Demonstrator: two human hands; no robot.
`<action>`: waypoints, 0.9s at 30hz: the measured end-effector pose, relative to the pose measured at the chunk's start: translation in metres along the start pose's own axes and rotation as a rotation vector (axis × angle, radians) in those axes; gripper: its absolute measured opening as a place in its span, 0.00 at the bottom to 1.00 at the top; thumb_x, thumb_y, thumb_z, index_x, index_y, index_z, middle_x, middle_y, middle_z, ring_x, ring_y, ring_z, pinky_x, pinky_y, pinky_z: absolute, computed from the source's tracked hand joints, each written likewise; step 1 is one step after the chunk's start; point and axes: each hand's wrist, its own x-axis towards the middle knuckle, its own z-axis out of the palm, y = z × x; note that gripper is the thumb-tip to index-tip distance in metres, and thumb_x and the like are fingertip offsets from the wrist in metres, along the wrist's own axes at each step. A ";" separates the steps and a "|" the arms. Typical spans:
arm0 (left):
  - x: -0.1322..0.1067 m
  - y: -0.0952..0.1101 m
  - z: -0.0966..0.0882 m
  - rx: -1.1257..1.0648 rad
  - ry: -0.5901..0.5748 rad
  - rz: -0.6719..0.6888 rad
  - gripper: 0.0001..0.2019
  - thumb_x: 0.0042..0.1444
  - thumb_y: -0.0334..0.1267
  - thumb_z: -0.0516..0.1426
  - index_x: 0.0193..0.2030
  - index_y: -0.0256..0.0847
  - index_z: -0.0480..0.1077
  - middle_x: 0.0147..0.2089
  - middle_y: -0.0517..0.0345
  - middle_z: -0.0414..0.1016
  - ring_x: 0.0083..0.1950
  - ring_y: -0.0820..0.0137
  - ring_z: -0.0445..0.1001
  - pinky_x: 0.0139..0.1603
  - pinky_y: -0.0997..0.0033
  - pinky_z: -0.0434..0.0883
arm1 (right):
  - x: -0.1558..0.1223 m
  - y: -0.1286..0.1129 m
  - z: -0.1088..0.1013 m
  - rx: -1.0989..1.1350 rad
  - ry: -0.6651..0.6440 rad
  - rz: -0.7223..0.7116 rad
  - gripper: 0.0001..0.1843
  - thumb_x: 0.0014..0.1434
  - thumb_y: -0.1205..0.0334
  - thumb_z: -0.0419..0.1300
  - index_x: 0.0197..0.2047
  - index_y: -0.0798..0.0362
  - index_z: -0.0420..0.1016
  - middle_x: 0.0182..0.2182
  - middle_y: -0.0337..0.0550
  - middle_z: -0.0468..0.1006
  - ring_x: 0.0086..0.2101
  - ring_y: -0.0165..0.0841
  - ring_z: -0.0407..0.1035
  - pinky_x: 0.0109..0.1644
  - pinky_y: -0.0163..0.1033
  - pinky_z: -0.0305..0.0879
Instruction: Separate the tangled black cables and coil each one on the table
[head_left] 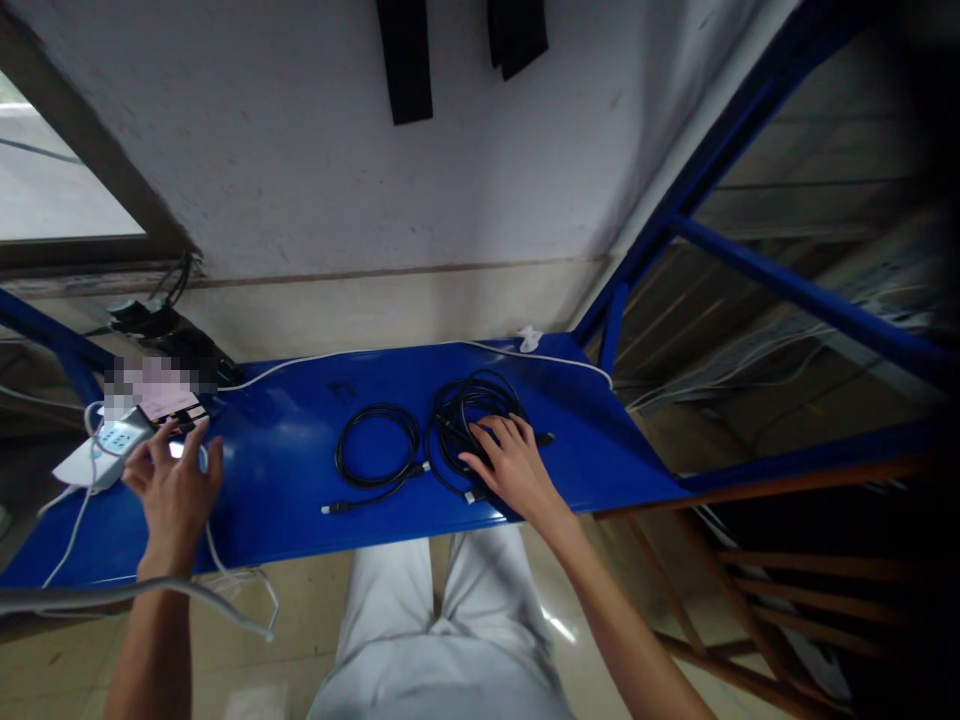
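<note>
On the blue table (285, 530) lies a bundle of black cables (450, 410), with silver plugs showing at its near edge. My right hand (510, 460) rests over the right side of this bundle, fingers spread and lying on the coils. To its left, a single coiled black cable (341, 450) lies flat, both plug ends pointing toward the front edge. My left hand (176, 480) is raised at the table's left end, fingers apart and holding nothing visible. It is nearest to a white power strip (112, 450) and a thin white cord.
Behind my left hand are pinkish paper (161, 390) and a black object (172, 335) against the wall. A white cord (360, 350) runs along the table's back edge to a crumpled white scrap (529, 339). Blue frame bars (810, 290) rise at the right, above a wooden chair (802, 590).
</note>
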 end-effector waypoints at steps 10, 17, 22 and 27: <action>0.019 -0.028 0.008 0.093 0.013 -0.069 0.27 0.73 0.56 0.51 0.70 0.43 0.71 0.82 0.40 0.47 0.78 0.34 0.48 0.71 0.23 0.56 | -0.022 -0.018 0.018 0.065 -0.018 0.053 0.36 0.74 0.43 0.59 0.77 0.52 0.63 0.61 0.60 0.78 0.63 0.52 0.72 0.75 0.65 0.59; 0.015 -0.038 0.006 0.071 0.083 -0.163 0.32 0.72 0.58 0.49 0.74 0.41 0.66 0.81 0.37 0.50 0.78 0.35 0.50 0.72 0.25 0.55 | -0.015 0.030 0.023 -0.006 -0.020 0.016 0.30 0.76 0.47 0.59 0.75 0.50 0.69 0.59 0.57 0.80 0.60 0.48 0.74 0.74 0.62 0.61; 0.013 -0.042 0.003 0.068 0.088 -0.150 0.30 0.72 0.57 0.49 0.73 0.44 0.68 0.81 0.41 0.53 0.78 0.34 0.50 0.71 0.21 0.56 | -0.013 0.059 0.026 -0.067 -0.009 0.035 0.30 0.75 0.48 0.60 0.73 0.53 0.71 0.62 0.59 0.78 0.63 0.49 0.72 0.75 0.61 0.61; 0.016 -0.046 0.009 0.093 0.084 -0.152 0.31 0.72 0.59 0.48 0.70 0.43 0.72 0.81 0.40 0.53 0.77 0.34 0.52 0.71 0.24 0.57 | -0.016 0.062 0.030 -0.044 0.053 0.045 0.31 0.75 0.48 0.61 0.75 0.51 0.68 0.65 0.58 0.77 0.65 0.49 0.71 0.74 0.61 0.62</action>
